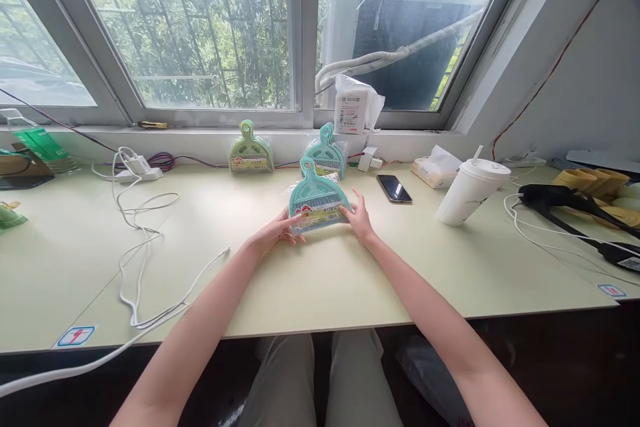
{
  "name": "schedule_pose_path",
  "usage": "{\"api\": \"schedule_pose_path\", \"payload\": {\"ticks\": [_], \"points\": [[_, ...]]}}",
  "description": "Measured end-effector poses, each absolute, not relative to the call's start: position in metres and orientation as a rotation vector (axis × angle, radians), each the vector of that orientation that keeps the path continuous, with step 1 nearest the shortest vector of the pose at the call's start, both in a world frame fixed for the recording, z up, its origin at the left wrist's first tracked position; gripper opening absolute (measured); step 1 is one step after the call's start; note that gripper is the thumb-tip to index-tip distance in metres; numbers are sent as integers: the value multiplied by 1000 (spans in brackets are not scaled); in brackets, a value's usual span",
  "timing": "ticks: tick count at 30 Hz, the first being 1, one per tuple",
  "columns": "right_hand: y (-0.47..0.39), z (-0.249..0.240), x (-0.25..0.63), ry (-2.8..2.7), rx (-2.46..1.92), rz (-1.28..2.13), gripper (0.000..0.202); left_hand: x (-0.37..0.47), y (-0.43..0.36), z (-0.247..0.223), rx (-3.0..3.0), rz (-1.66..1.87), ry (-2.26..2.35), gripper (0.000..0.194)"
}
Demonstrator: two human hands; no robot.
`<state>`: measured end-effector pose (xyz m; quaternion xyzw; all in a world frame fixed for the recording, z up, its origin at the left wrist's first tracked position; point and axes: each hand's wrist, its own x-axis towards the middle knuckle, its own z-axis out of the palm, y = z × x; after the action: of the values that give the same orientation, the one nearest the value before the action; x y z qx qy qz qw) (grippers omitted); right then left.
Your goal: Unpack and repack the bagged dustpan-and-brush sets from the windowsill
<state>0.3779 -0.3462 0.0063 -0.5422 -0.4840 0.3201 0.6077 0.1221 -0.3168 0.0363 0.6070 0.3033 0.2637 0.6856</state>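
Observation:
A teal dustpan-and-brush set (316, 199) in clear wrapping, with a printed label, is held between both hands over the middle of the table. My left hand (281, 230) grips its lower left corner, thumb on the front and fingers beneath. My right hand (358, 215) holds its right edge, thumb on the label side. Just behind it, another wrapped teal set (327, 148) leans by the window wall. To the left of that, a yellow-green set (250, 152) stands against the same wall.
On the pale table (340, 287), a phone (395, 189), a tissue pack (435, 168) and a white cup with a straw (470, 192) stand right. White cables (145, 233) and a power strip (140, 174) lie left. Black straps (560, 210) lie far right.

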Motion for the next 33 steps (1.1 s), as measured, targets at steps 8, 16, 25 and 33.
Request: {"api": "schedule_pose_path", "payload": {"ticks": [8, 16, 25, 33], "points": [[-348, 6, 377, -933, -1142, 832, 47, 127, -320, 32, 1480, 681, 740, 60], [-286, 7, 317, -1255, -1206, 684, 24, 81, -243, 19, 1419, 1254, 1055, 35], [-149, 1, 211, -1390, -1326, 572, 26, 7, -134, -1, 1511, 1418, 1785, 17], [-56, -2, 176, -1511, -1562, 201, 78, -5, -34, 0, 1642, 1583, 1953, 29]]}}
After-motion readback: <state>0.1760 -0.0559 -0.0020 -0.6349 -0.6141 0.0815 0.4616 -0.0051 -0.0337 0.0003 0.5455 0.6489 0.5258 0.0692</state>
